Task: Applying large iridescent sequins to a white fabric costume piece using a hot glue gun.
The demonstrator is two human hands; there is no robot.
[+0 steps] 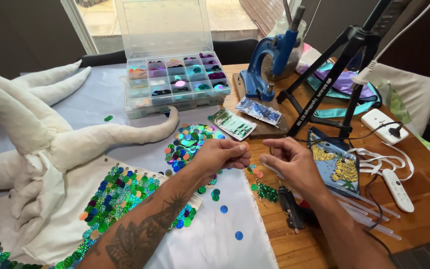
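Orange sequin (245, 146) pinched in left hand (220, 155), right hand (292, 164) just beside.

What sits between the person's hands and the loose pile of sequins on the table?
Nothing visible. The left hand rests right beside the sequin pile, fingertips pinching a small orange sequin; the right hand is close beside it over bare table.

An orange sequin (245, 146) is pinched in the grip of the left hand (220, 154), with the right hand (289, 162) held just beside it. Loose sequins (191, 139) are spread below on white fabric (215, 239), near a compartment box (175, 79) on the wooden surface (424, 194).
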